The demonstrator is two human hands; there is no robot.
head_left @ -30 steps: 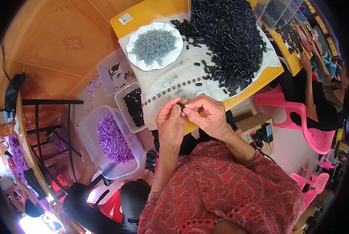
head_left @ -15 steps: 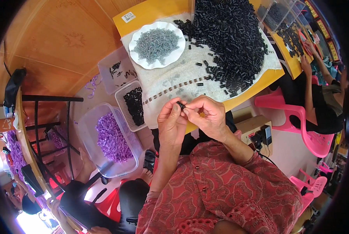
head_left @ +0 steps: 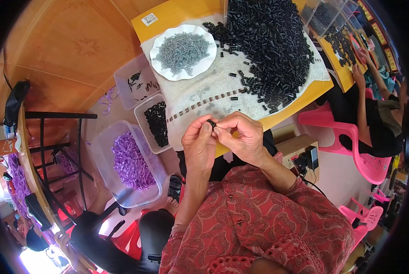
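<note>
Between my fingertips is a small black cylindrical piece [head_left: 212, 123]. My left hand [head_left: 200, 141] pinches it from the left, while my right hand [head_left: 242, 134] meets it with thumb and forefinger from the right. Both hands are just off the near edge of a white cloth [head_left: 177, 93] on the yellow table. A big heap of black pieces [head_left: 273, 50] of similar look lies on that cloth at the far right. To its left stands a white scalloped plate [head_left: 158, 66] full of small clear grey pieces [head_left: 182, 51]. What my curled fingers hide cannot be seen.
Left of the table are a white basket of black pieces [head_left: 157, 122], a clear tub [head_left: 102, 157] with purple pieces and a shallow bin [head_left: 122, 82]. A pink chair [head_left: 327, 125] stands right, with another person's arm [head_left: 362, 98] near it. A box [head_left: 296, 148] carries plugs.
Very little differs. Both my hands have shifted slightly to the left, and the black piece stays pinched between them.
</note>
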